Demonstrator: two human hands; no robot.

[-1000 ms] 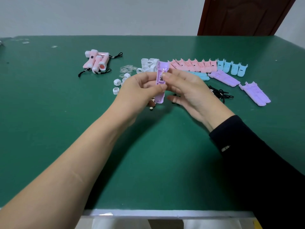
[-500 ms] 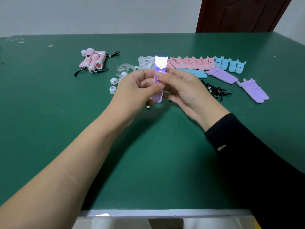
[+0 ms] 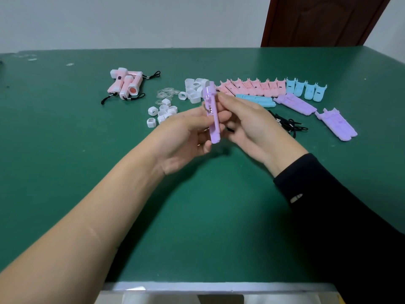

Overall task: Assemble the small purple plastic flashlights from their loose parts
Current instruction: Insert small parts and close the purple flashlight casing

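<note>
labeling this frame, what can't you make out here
Head view only:
purple flashlight body: its inner parts are tiny and covered by fingers of the left hand and right hand.
black cords: partly behind the right hand.
clear discs: too small and see-through to count.
door: cut off by the top edge.

The person's right arm is wearing a black long sleeve [image 3: 341,216], which is ending in a close cuff at the wrist, just short of the right hand [image 3: 252,126]. The dark fabric is looking plain and matte, and it is widening toward the lower right corner. A small pale grey mark [image 3: 296,198], too small to read, is showing on the sleeve just above the cuff. The left forearm [image 3: 98,216] is showing bare all the way to the left hand [image 3: 182,139].
</note>
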